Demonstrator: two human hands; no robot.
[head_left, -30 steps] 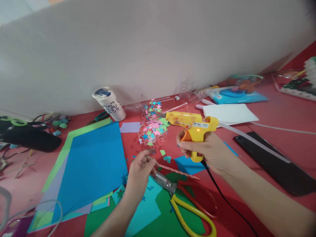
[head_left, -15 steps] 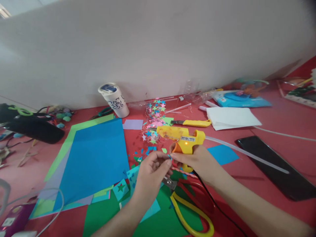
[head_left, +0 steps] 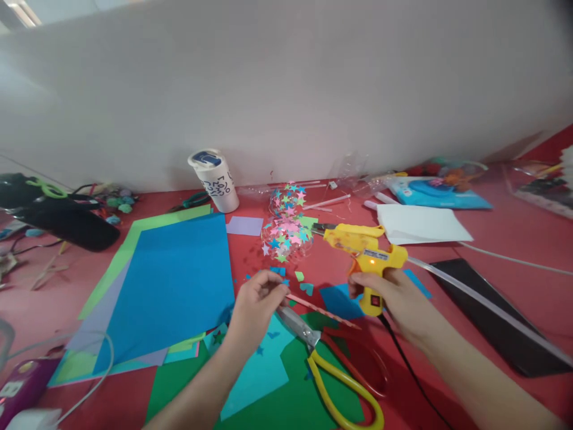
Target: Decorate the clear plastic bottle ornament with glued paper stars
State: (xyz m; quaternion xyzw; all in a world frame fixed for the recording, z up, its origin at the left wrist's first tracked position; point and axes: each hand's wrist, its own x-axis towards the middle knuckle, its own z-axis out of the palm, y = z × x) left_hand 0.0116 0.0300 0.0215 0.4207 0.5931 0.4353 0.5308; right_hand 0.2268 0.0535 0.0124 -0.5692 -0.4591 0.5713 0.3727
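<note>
My right hand [head_left: 380, 289] grips a yellow hot glue gun [head_left: 364, 242] by its handle, fingers at the orange trigger. Its nozzle points left and an orange light glows on its side. My left hand [head_left: 259, 298] is closed in a pinch above the paper scraps; whatever its fingertips hold is too small to make out. Just beyond stands a clear form covered with small colored paper stars [head_left: 289, 221]. Scissors [head_left: 308, 337] with red and yellow handles lie below, beside a pink striped stick [head_left: 322, 309]. Turquoise paper [head_left: 259, 376] lies under my left wrist.
Blue card [head_left: 174, 286] tops a paper stack on the left. A white tumbler [head_left: 217, 182] stands behind it. A yellow cutter [head_left: 358, 229] lies behind the glue gun. White folded paper [head_left: 423, 224] and a black phone [head_left: 496, 316] are right. The gun's black cord [head_left: 405, 364] trails forward.
My right hand has moved right with the glue gun, away from my left hand. The left hand has shifted slightly left, still pinched. More of the scissors and striped stick now shows.
</note>
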